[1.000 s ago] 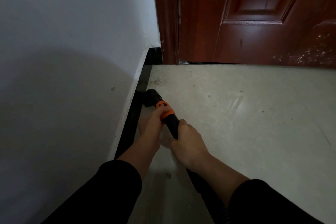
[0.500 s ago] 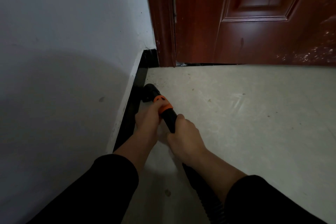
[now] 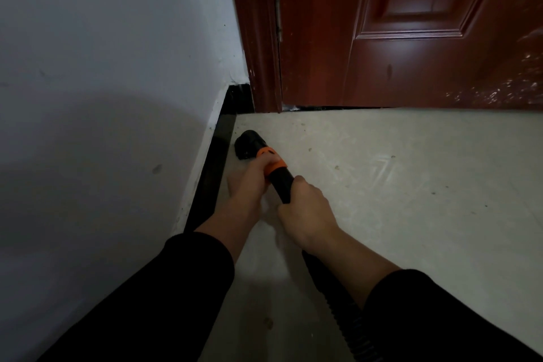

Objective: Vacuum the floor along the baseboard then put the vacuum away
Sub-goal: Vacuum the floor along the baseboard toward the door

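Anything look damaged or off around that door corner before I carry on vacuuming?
Yes: the door has whitish scuffs or flaking at its lower right, and specks of grit dot the floor beyond the nozzle. Both hands grip the wand normally.

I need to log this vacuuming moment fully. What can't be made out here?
Head view only:
- Vacuum body: the hose is cut off by the bottom edge.
- Nozzle mouth: faces away, so floor contact is unclear.
- Tube under the left hand and right hand: covered by both grips.
- Baseboard: dust lost in shadow.

Hose (image 3: 349, 329) cut off, nozzle mouth (image 3: 244, 153) perhaps hidden.
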Available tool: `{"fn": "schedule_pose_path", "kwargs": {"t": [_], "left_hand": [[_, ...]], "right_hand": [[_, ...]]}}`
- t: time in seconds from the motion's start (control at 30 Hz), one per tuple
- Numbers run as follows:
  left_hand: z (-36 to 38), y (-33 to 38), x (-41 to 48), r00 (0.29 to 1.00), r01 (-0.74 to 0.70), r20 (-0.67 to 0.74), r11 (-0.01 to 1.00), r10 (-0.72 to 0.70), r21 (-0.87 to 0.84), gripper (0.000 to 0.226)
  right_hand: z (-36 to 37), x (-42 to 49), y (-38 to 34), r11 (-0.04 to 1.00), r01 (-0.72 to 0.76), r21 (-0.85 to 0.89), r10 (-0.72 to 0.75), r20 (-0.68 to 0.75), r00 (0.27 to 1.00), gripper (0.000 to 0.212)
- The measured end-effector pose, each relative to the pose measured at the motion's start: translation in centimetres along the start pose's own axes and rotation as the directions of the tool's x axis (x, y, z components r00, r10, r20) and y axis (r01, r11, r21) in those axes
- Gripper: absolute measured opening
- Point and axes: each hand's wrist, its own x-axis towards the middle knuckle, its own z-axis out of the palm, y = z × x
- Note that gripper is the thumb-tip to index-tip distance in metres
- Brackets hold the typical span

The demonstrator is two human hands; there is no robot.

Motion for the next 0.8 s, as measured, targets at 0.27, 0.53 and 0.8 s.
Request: {"fn": "schedule_pose_path", "kwargs": {"t": [0.27,0.53,0.8], "left_hand": [[2.1,-1.1,0.5,1.0,-0.018,0.026,0.999,0.017,0.034,0.046],[3.3,-1.7,0.8,1.0,-0.011,0.024,0.999,0.01,0.049,0.043],[4.7,-2.2,0.0,0.998,0.004,0.058,0.999,-0.006,0.038,0.037]], "right_hand": [[-1.5,0.1,1.4,0.999,0.011,-0.038,-0.012,-0.02,1.0,0.033],[-2.1,0.2,2.3,0.999,0.01,-0.05,-0.013,-0.066,0.998,0.035],[-3.4,-0.3,3.5,0.998,0.01,-0.067,-0.015,-0.068,0.998,0.034]]}}
